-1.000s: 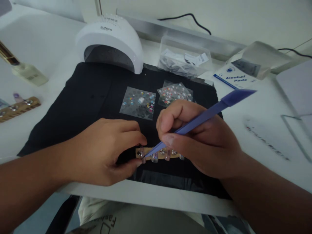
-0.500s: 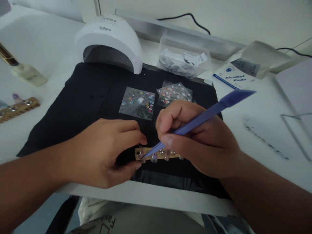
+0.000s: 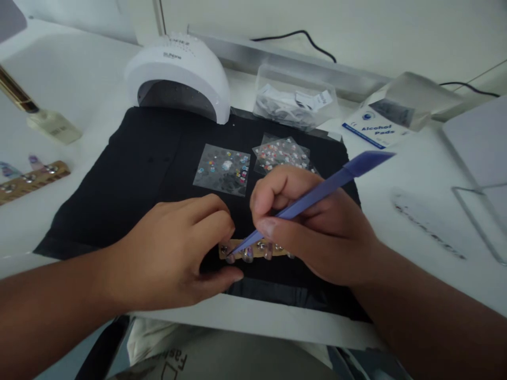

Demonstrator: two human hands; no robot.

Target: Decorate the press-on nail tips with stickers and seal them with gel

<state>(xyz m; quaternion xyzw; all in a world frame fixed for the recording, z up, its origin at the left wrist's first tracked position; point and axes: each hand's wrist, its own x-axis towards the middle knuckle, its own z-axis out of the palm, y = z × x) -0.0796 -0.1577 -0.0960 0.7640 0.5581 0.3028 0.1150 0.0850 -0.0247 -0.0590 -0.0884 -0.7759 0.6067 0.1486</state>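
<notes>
Pinching a slim purple plastic tool (image 3: 312, 195) pen-style, the right hand (image 3: 317, 227) sets its tapered tip on the wooden strip (image 3: 253, 250) of clear glossy nail tips. Left hand (image 3: 174, 253) clamps the strip's left end between thumb and fingers. Strip lies on the matte black mat (image 3: 130, 174), near edge, below two clear sticker sheets (image 3: 224, 169).

Right hand (image 3: 317, 232) presses purple tool (image 3: 312, 198) onto nail strip (image 3: 255, 250)

A matt black cloth mat (image 3: 130, 179) carries clear glossy plastic sticker sheets (image 3: 222, 170), with a smooth white plastic lamp (image 3: 178, 68) behind it, a wooden strip (image 3: 253, 251) and matt purple plastic tool (image 3: 317, 192) nearer.
</notes>
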